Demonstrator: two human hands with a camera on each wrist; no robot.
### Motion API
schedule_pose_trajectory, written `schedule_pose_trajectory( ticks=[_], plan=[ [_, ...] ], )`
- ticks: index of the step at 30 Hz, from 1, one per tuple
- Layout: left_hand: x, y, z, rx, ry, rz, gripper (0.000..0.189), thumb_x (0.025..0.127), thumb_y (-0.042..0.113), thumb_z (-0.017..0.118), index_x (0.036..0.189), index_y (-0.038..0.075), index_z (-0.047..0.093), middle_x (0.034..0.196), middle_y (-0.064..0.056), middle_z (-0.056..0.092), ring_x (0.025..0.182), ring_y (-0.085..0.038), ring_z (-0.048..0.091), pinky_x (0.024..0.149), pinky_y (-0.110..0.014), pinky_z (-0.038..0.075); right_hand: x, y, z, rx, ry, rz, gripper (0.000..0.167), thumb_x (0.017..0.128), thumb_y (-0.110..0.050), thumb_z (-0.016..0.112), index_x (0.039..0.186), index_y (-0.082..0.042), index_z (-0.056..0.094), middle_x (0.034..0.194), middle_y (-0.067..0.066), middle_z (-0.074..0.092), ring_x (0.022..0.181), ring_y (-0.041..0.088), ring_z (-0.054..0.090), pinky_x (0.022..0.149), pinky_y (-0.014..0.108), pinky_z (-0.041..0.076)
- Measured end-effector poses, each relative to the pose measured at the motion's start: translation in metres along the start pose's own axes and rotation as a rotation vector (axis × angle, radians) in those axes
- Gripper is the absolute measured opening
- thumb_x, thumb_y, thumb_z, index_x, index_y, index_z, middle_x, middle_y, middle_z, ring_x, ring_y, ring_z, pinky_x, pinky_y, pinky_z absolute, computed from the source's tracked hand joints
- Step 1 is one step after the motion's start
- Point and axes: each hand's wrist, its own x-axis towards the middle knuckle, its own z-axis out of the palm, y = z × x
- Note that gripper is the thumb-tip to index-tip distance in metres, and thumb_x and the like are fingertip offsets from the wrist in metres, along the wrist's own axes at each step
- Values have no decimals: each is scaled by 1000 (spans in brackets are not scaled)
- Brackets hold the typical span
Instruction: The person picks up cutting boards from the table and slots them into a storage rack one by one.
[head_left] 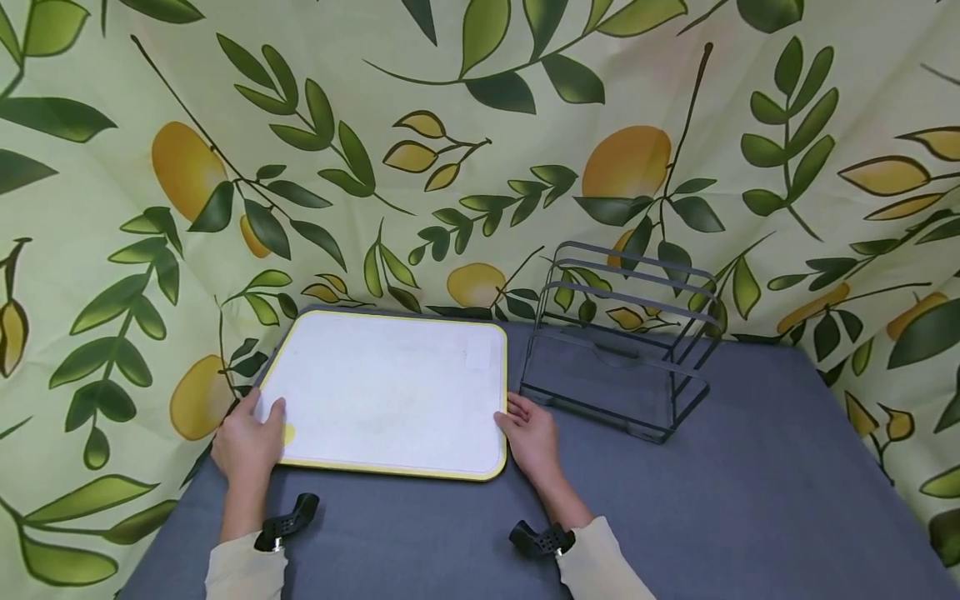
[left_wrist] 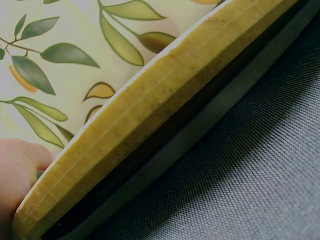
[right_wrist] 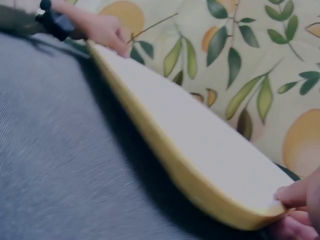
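A white cutting board (head_left: 382, 392) with a yellow rim lies between both hands. My left hand (head_left: 247, 437) grips its left edge near the front corner, with the thumb on top. At the right edge, my right hand (head_left: 531, 435) pinches the board, thumb above and fingers at the side and below. In the left wrist view, the board's yellow edge (left_wrist: 135, 110) runs diagonally over a dark shadow, and part of the left hand (left_wrist: 20, 172) shows. The right wrist view has the right hand (right_wrist: 300, 205) at the near corner and the left hand (right_wrist: 105, 34) at the far one.
Right of the board stands a black wire rack (head_left: 593, 408) with several upright frames. Both are over a dark grey-blue cloth-covered table (head_left: 757, 475). A pale curtain (head_left: 360, 242) printed with leaves and fruit hangs behind and along the sides.
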Motion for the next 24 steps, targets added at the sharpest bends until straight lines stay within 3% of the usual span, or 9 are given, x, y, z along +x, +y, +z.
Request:
schedule_pose_trajectory(
  ticks=[6, 11, 14, 19, 24],
  plan=[
    [-3, 0, -2, -7, -10, -4, 60, 102, 38, 54, 153, 9, 44, 148, -28, 49, 125, -56, 49, 100, -66, 36, 0, -3, -6, 28, -47, 40, 43, 91, -6, 72, 132, 3, 64, 120, 23, 72, 107, 31, 73, 82, 30, 61],
    [-6, 2, 1, -27, 22, -1, 61, 101, 36, 55, 156, 14, 40, 148, -26, 50, 125, -55, 50, 100, -67, 36, 3, -2, -10, -11, -57, 58, 41, 91, -7, 73, 130, 1, 66, 108, 19, 76, 87, 17, 73, 72, 23, 59],
    [-7, 2, 3, -41, 47, 3, 62, 101, 35, 56, 157, 16, 38, 148, -25, 51, 123, -55, 51, 99, -67, 37, 4, -2, -14, -13, -107, 63, 42, 92, -7, 72, 133, 1, 64, 102, 16, 74, 79, 10, 67, 70, 22, 57],
    [-12, 2, 1, -54, 72, 3, 57, 100, 33, 57, 153, 16, 44, 143, -28, 55, 119, -56, 53, 96, -66, 38, 6, -1, -17, -1, -182, 67, 44, 93, -7, 70, 135, 3, 61, 98, 15, 71, 77, 10, 64, 70, 24, 58],
    [-14, 2, 1, 22, 13, -6, 58, 103, 34, 51, 155, 10, 40, 146, -29, 51, 127, -54, 49, 98, -67, 39, 7, -2, -20, 21, -207, 68, 45, 93, -6, 70, 136, 4, 60, 98, 15, 70, 78, 10, 65, 70, 24, 58]
  ],
)
